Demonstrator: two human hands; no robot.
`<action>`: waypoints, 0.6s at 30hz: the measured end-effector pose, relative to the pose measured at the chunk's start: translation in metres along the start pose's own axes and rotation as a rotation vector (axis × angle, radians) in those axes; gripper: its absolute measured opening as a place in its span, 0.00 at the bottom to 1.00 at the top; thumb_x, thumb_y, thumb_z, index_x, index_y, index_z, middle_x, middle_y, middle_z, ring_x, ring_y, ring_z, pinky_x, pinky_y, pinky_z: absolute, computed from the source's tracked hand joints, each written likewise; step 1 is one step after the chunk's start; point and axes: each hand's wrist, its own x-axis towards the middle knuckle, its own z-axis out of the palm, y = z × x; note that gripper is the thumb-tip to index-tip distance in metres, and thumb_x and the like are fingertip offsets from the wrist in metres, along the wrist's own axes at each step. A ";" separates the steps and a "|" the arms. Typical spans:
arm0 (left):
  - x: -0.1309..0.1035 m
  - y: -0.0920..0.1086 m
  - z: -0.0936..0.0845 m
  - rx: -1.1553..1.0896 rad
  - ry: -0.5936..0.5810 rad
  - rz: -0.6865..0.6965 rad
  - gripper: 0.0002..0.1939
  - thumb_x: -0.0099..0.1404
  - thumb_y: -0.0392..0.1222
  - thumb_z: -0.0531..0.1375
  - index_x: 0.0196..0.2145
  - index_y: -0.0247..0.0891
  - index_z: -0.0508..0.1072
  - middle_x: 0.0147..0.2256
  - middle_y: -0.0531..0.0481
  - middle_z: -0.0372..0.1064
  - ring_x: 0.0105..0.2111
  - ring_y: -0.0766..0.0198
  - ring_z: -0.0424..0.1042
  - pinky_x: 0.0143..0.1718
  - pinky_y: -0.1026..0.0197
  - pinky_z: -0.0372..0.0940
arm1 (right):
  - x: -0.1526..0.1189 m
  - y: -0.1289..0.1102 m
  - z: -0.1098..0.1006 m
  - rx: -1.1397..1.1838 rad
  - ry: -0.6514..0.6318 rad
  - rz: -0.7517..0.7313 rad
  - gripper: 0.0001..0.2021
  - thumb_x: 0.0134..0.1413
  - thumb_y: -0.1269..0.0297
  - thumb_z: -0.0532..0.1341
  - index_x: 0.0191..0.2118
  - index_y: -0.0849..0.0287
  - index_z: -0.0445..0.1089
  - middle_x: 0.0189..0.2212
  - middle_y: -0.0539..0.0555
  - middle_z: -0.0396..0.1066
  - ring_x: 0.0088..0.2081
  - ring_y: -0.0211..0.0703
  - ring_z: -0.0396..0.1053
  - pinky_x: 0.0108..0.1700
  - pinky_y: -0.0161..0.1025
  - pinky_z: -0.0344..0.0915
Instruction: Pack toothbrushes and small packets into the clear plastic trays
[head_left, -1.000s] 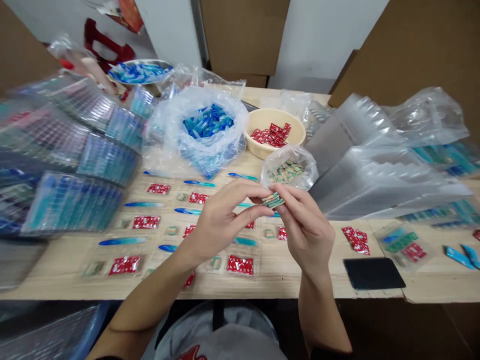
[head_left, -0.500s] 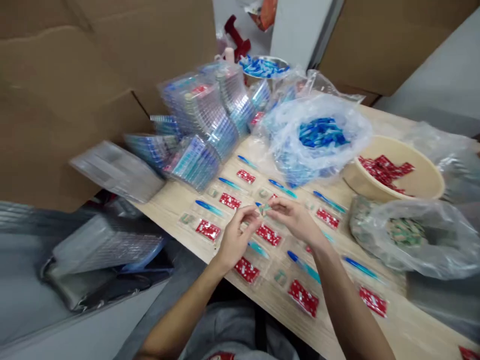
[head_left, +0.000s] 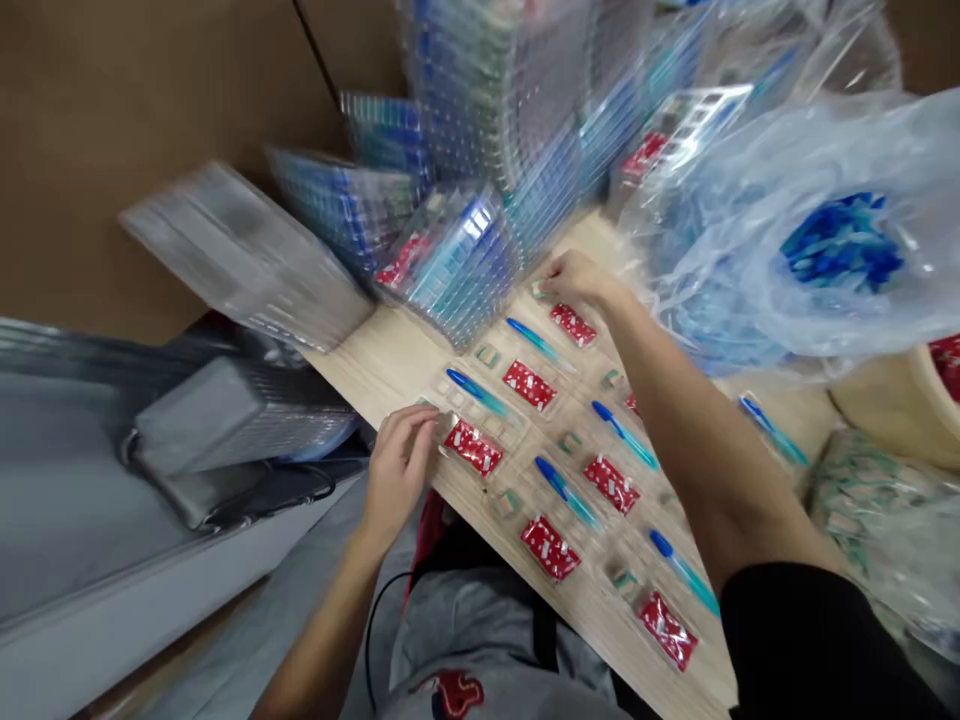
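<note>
Clear trays lie in rows on the wooden table (head_left: 397, 358), with blue pens (head_left: 566, 492), red patterned packets (head_left: 550, 547) and small green-and-beige pieces (head_left: 488, 355) in them. My left hand (head_left: 401, 455) is at the near left tray, fingers pinched at its corner beside a red packet (head_left: 473, 446); what it grips is mostly hidden. My right hand (head_left: 574, 277) reaches to the far tray, its fingertips closed at a small green-and-beige piece (head_left: 538, 289), above another red packet (head_left: 573, 325).
Stacked filled trays (head_left: 465, 265) stand beyond the rows, with empty-looking clear trays (head_left: 251, 255) at the left. A plastic bag of blue pieces (head_left: 844, 245), a cream basin (head_left: 892, 400) and a bag of green-and-beige pieces (head_left: 885, 510) are at the right.
The view has shifted toward the table's left end. My hands, earlier close together over the middle trays, have moved apart, the left to the near left tray and the right to the far one.
</note>
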 end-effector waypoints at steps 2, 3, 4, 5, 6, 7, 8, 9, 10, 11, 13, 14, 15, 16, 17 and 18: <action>0.001 -0.001 -0.003 -0.018 0.007 -0.022 0.07 0.69 0.34 0.54 0.42 0.35 0.72 0.42 0.49 0.71 0.46 0.68 0.68 0.50 0.63 0.62 | 0.002 -0.006 -0.003 -0.171 -0.051 0.073 0.06 0.44 0.78 0.65 0.23 0.69 0.67 0.17 0.49 0.58 0.24 0.34 0.59 0.32 0.35 0.58; 0.002 -0.001 -0.004 -0.021 0.014 -0.024 0.08 0.69 0.34 0.54 0.42 0.35 0.72 0.42 0.48 0.71 0.46 0.69 0.68 0.50 0.64 0.62 | 0.003 -0.008 -0.003 -0.255 -0.070 0.082 0.05 0.45 0.76 0.65 0.24 0.70 0.69 0.19 0.51 0.61 0.27 0.36 0.63 0.35 0.36 0.60; 0.004 0.000 -0.005 -0.021 0.019 -0.021 0.07 0.69 0.33 0.54 0.42 0.35 0.72 0.42 0.48 0.71 0.46 0.69 0.68 0.50 0.64 0.62 | 0.004 -0.011 -0.003 -0.323 -0.080 0.066 0.04 0.45 0.76 0.65 0.26 0.72 0.70 0.22 0.53 0.65 0.31 0.39 0.67 0.38 0.37 0.62; 0.006 0.001 -0.005 -0.018 0.025 -0.020 0.07 0.68 0.33 0.54 0.41 0.34 0.72 0.41 0.48 0.71 0.46 0.70 0.68 0.50 0.65 0.62 | 0.005 -0.012 -0.002 -0.380 -0.079 0.047 0.04 0.47 0.75 0.63 0.28 0.74 0.70 0.26 0.57 0.69 0.36 0.42 0.70 0.41 0.38 0.62; 0.008 0.002 -0.006 -0.014 0.031 -0.021 0.07 0.68 0.33 0.54 0.41 0.34 0.72 0.41 0.48 0.70 0.45 0.70 0.68 0.50 0.65 0.62 | 0.006 -0.013 0.000 -0.431 -0.076 0.028 0.06 0.49 0.75 0.61 0.29 0.76 0.70 0.31 0.60 0.71 0.41 0.44 0.71 0.44 0.38 0.62; 0.010 0.002 -0.006 -0.011 0.035 -0.024 0.07 0.68 0.33 0.54 0.41 0.34 0.72 0.41 0.48 0.70 0.45 0.71 0.68 0.50 0.66 0.62 | 0.006 -0.014 0.003 -0.477 -0.065 0.013 0.08 0.52 0.74 0.58 0.29 0.77 0.70 0.35 0.63 0.72 0.44 0.45 0.70 0.46 0.39 0.62; 0.012 0.003 -0.006 -0.010 0.041 -0.030 0.07 0.68 0.33 0.54 0.41 0.33 0.72 0.41 0.48 0.70 0.45 0.71 0.68 0.50 0.66 0.62 | 0.006 -0.015 0.006 -0.514 -0.049 0.007 0.11 0.55 0.73 0.55 0.29 0.79 0.69 0.38 0.65 0.71 0.47 0.46 0.70 0.48 0.39 0.61; 0.013 0.003 -0.006 -0.012 0.044 -0.037 0.07 0.69 0.33 0.54 0.41 0.33 0.72 0.41 0.48 0.70 0.45 0.70 0.68 0.50 0.65 0.62 | 0.005 -0.016 0.009 -0.539 -0.034 0.002 0.13 0.57 0.73 0.53 0.29 0.79 0.69 0.40 0.67 0.71 0.49 0.46 0.69 0.49 0.39 0.61; 0.013 0.002 -0.006 -0.015 0.046 -0.041 0.07 0.69 0.34 0.54 0.41 0.33 0.72 0.41 0.47 0.70 0.45 0.70 0.68 0.50 0.65 0.62 | 0.003 -0.017 0.012 -0.553 -0.025 0.000 0.13 0.58 0.74 0.52 0.31 0.80 0.70 0.42 0.68 0.71 0.50 0.47 0.69 0.50 0.40 0.61; 0.013 0.001 -0.005 -0.017 0.047 -0.044 0.08 0.69 0.34 0.54 0.41 0.33 0.72 0.41 0.47 0.70 0.45 0.69 0.68 0.51 0.64 0.62 | 0.000 -0.018 0.013 -0.555 -0.017 -0.002 0.12 0.58 0.76 0.52 0.34 0.79 0.71 0.43 0.69 0.70 0.51 0.49 0.68 0.51 0.41 0.61; 0.013 -0.001 -0.005 -0.019 0.044 -0.045 0.08 0.69 0.35 0.54 0.42 0.34 0.72 0.41 0.47 0.70 0.45 0.68 0.68 0.51 0.63 0.62 | -0.007 -0.022 0.014 -0.544 -0.004 -0.003 0.14 0.56 0.82 0.53 0.45 0.77 0.71 0.46 0.70 0.70 0.52 0.53 0.68 0.51 0.43 0.63; 0.012 -0.002 -0.006 -0.019 0.041 -0.041 0.08 0.69 0.35 0.54 0.42 0.34 0.72 0.41 0.47 0.70 0.45 0.69 0.68 0.51 0.63 0.62 | -0.011 -0.024 0.014 -0.542 -0.004 0.001 0.18 0.55 0.83 0.53 0.50 0.75 0.70 0.47 0.70 0.69 0.52 0.55 0.68 0.51 0.45 0.64; 0.011 -0.002 -0.006 -0.020 0.038 -0.036 0.08 0.69 0.35 0.54 0.41 0.34 0.72 0.41 0.48 0.70 0.45 0.69 0.68 0.50 0.64 0.62 | -0.015 -0.025 0.014 -0.546 -0.004 0.005 0.20 0.55 0.84 0.52 0.52 0.73 0.69 0.48 0.70 0.69 0.52 0.57 0.68 0.51 0.46 0.64; 0.011 -0.001 -0.006 -0.024 0.035 -0.032 0.07 0.69 0.35 0.55 0.41 0.34 0.72 0.41 0.48 0.70 0.45 0.70 0.68 0.50 0.65 0.62 | -0.017 -0.026 0.014 -0.554 -0.003 0.004 0.20 0.56 0.83 0.51 0.53 0.73 0.69 0.48 0.70 0.68 0.53 0.58 0.67 0.51 0.47 0.64; 0.011 0.000 -0.007 -0.030 0.033 -0.029 0.07 0.69 0.34 0.55 0.41 0.34 0.72 0.41 0.48 0.70 0.45 0.70 0.68 0.50 0.65 0.62 | -0.019 -0.025 0.014 -0.562 -0.001 -0.002 0.20 0.57 0.83 0.50 0.52 0.74 0.70 0.49 0.71 0.68 0.53 0.60 0.67 0.51 0.48 0.64; 0.010 0.003 -0.008 -0.037 0.034 -0.026 0.07 0.69 0.35 0.55 0.42 0.35 0.72 0.41 0.49 0.70 0.45 0.70 0.68 0.50 0.66 0.61 | -0.019 -0.024 0.015 -0.567 0.002 -0.009 0.19 0.58 0.82 0.49 0.52 0.75 0.70 0.49 0.71 0.68 0.53 0.61 0.66 0.52 0.48 0.64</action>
